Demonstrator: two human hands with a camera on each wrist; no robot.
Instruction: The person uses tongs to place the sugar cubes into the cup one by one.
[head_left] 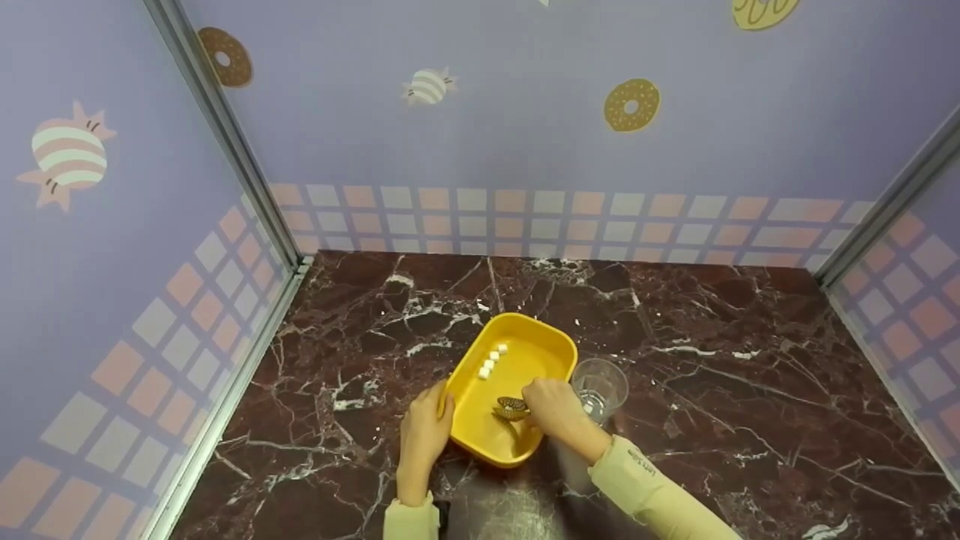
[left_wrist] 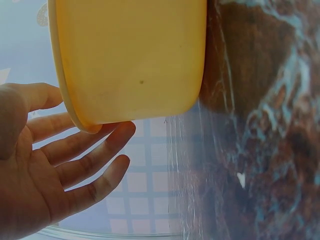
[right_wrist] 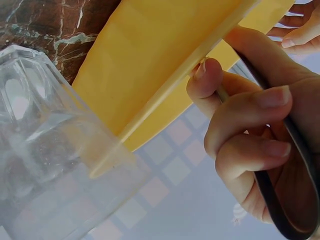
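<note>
Across the dark, veined table (head_left: 750, 412), a yellow tray (head_left: 540, 356) is being held by the left hand (head_left: 424, 429), its rim being pinched between thumb and loosely bent fingers. Perforated tongs (head_left: 511, 415) are being gripped in the right hand (head_left: 556, 409), fingers curled, over the tray's near part. Just beside, a clear glass (head_left: 604, 384) is being stood; farther inside, white cubes (head_left: 485, 373) are being contained.

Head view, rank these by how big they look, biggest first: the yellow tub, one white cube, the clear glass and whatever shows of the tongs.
1. Yellow tub
2. Clear glass
3. Tongs, visible part only
4. White cube; all four look about alike
</note>
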